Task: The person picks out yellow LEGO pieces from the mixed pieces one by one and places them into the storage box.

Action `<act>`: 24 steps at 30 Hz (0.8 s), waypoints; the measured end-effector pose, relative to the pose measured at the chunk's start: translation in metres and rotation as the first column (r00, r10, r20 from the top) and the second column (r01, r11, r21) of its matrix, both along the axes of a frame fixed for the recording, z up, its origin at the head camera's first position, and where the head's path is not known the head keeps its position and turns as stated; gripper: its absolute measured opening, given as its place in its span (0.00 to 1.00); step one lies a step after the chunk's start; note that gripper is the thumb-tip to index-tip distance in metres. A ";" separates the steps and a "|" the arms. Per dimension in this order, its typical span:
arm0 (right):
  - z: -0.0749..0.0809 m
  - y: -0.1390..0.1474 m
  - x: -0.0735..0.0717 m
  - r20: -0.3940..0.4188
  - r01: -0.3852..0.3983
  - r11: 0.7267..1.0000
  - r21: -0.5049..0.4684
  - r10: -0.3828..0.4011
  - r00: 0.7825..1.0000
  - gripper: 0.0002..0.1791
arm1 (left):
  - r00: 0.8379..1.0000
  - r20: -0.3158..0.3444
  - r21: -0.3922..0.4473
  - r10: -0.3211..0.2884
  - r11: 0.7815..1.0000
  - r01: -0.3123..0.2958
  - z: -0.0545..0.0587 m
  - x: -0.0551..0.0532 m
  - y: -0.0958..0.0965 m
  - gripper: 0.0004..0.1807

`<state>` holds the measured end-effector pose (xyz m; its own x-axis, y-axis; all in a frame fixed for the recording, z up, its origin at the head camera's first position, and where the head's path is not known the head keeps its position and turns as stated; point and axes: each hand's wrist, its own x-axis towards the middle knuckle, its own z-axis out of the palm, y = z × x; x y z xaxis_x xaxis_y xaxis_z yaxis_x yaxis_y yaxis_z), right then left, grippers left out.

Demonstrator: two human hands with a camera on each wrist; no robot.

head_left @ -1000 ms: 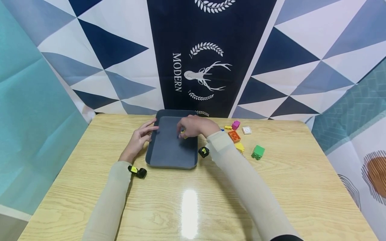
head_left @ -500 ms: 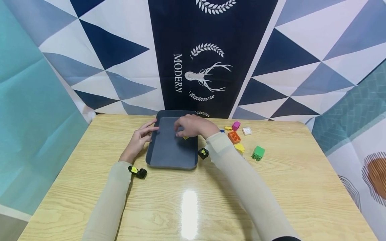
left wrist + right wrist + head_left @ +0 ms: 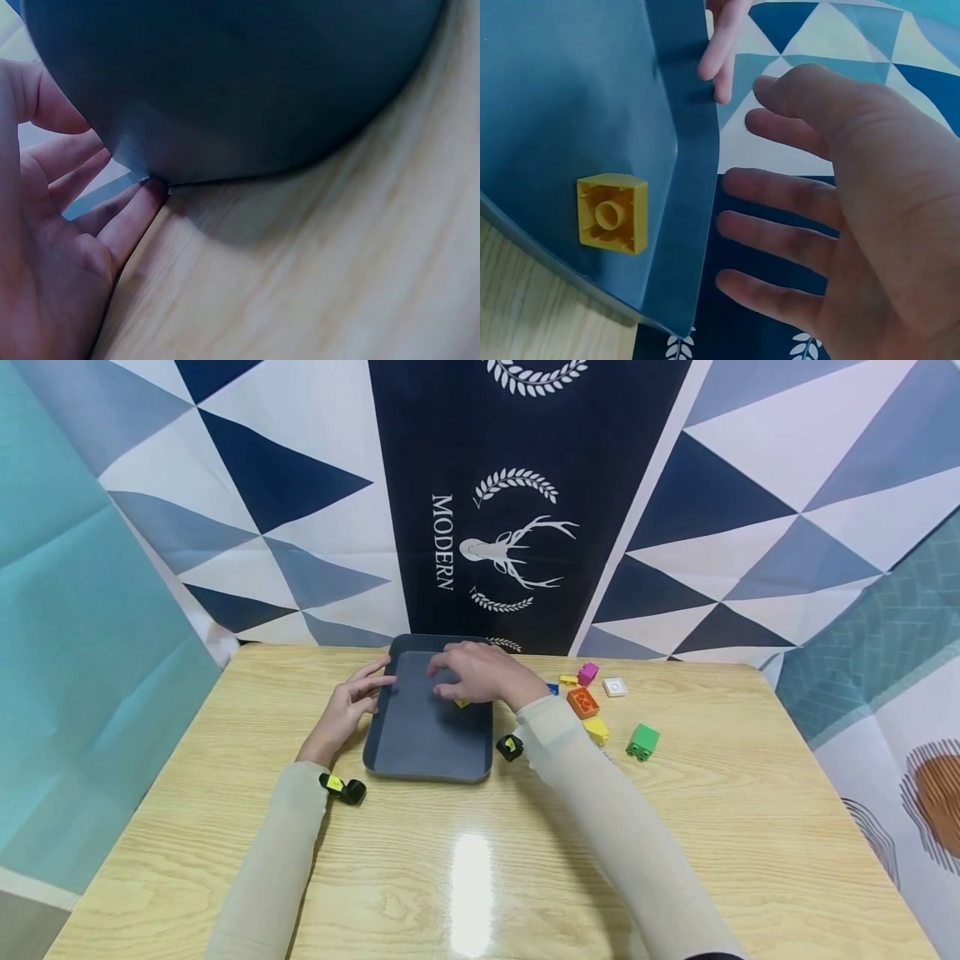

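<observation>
A dark grey tray point(image 3: 427, 752) lies on the table near the wall. My left hand point(image 3: 348, 706) rests at its left side, fingers stretched over the rim and thumb on the outside. In the left wrist view, fingertips point(image 3: 154, 191) meet the tray's lower edge. Over the tray's right half is my right hand point(image 3: 483, 672), with its fingers spread and nothing in them. Just under it sits a yellow toy brick point(image 3: 639, 217) inside the tray, its hollow side with a round tube showing in the right wrist view. From the head view that brick is mostly hidden.
Right of the tray lie loose toy bricks: orange point(image 3: 582, 702), magenta point(image 3: 588, 673), white point(image 3: 614, 687), green point(image 3: 642, 742) and a yellow brick point(image 3: 596, 731) partly behind the right sleeve. Small blue point(image 3: 553, 688) and yellow pieces point(image 3: 567, 680) sit beside them. A patterned wall covering rises behind the table.
My right hand has let go of the yellow brick in the tray, and its fingers have spread apart. The left hand has stayed at the tray's rim.
</observation>
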<state>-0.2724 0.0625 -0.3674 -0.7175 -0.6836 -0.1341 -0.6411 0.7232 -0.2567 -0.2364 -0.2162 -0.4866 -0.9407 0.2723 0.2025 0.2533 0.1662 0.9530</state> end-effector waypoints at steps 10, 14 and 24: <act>-0.006 0.003 0.001 -0.057 0.032 0.999 -0.015 -0.033 0.998 0.22 | 1.000 -0.006 0.007 -0.002 1.000 0.002 -0.001 -0.001 0.000 0.28; -0.008 0.004 0.000 -0.067 0.041 0.999 -0.012 -0.042 0.997 0.22 | 1.000 -0.010 0.002 0.005 1.000 -0.005 -0.001 -0.001 -0.001 0.28; -0.008 0.008 0.001 -0.044 0.071 0.997 -0.011 -0.072 0.996 0.22 | 1.000 -0.004 0.001 0.006 1.000 -0.006 -0.001 0.000 0.000 0.28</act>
<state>-0.2718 0.0708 -0.3754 -0.7697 -0.6313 -0.0947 -0.5987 0.7654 -0.2363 -0.2367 -0.2165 -0.4872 -0.9415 0.2668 0.2060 0.2557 0.1670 0.9522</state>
